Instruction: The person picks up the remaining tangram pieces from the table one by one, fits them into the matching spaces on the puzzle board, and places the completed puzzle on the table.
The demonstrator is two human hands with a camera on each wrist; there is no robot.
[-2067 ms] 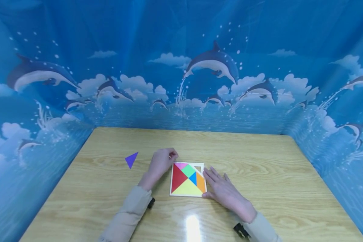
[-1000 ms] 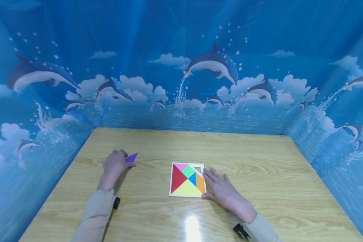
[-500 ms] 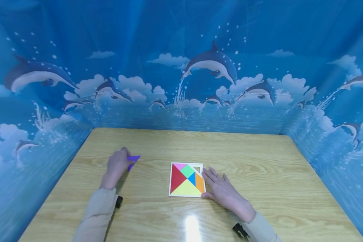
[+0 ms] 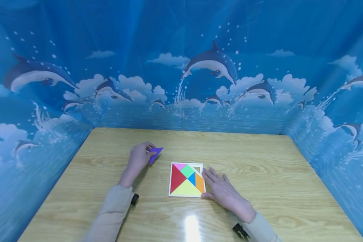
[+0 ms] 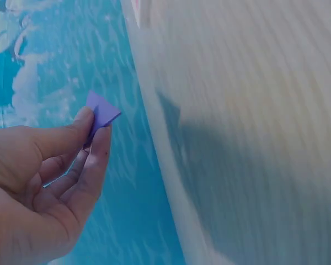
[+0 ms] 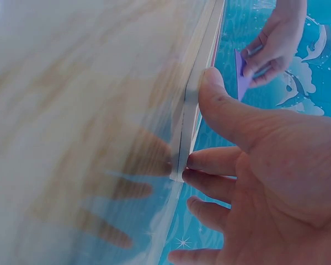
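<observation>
Between thumb and fingers, my left hand (image 4: 140, 155) pinches a purple triangular tangram piece (image 4: 156, 155), held above the table left of the puzzle. In the left wrist view the triangle (image 5: 102, 110) sticks out past the fingertips. A square tangram board (image 4: 170, 188) with a white frame lies flat at the middle. It holds red, yellow, green, pink, blue and orange pieces, and a triangular gap (image 4: 197, 169) shows bare at its upper right. My right hand (image 4: 224, 191) rests against the board's right side, fingers spread; the right wrist view has thumb and fingertips at the board's edge (image 6: 190, 105).
The wooden table (image 4: 245, 151) reaches back to a blue curtain (image 4: 169, 40) printed with dolphins, which also runs along both sides. A bright reflection (image 4: 192, 227) lies near the front. Black straps or devices (image 4: 241, 230) sit at both wrists.
My left hand went from the board's upper left corner to the purple triangle, took hold of it and brought it rightward toward the board. The right hand and the board stay in place.
</observation>
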